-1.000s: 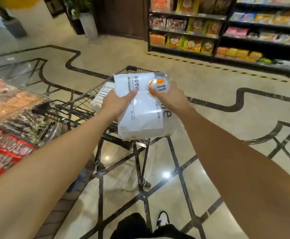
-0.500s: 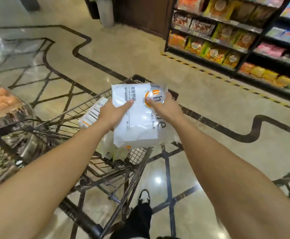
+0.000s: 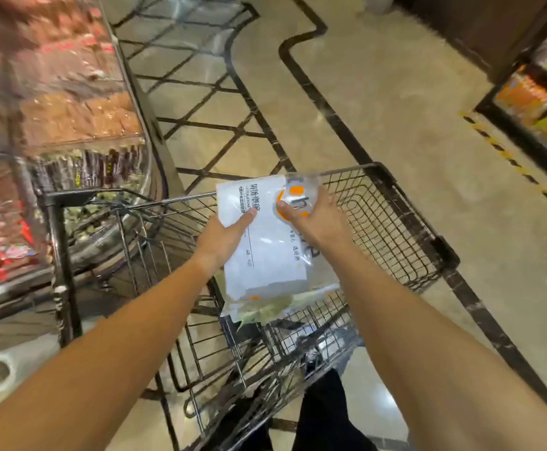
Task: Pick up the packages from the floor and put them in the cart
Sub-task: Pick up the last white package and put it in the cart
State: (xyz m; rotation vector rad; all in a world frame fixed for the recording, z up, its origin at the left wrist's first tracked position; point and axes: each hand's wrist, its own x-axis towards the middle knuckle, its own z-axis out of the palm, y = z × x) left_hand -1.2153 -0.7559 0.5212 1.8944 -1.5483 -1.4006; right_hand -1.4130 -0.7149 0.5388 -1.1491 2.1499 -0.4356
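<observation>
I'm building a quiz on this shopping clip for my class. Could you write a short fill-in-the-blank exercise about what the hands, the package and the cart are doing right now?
1. The white package is held by ____ hands, the left hand and the right hand.
2. The package is held over the wire ____, whose rim is dark.
3. The round logo under the right thumb is coloured ____.
4. The glass display case stands on the person's ____ side.

Missing words: both; cart; orange; left
</observation>
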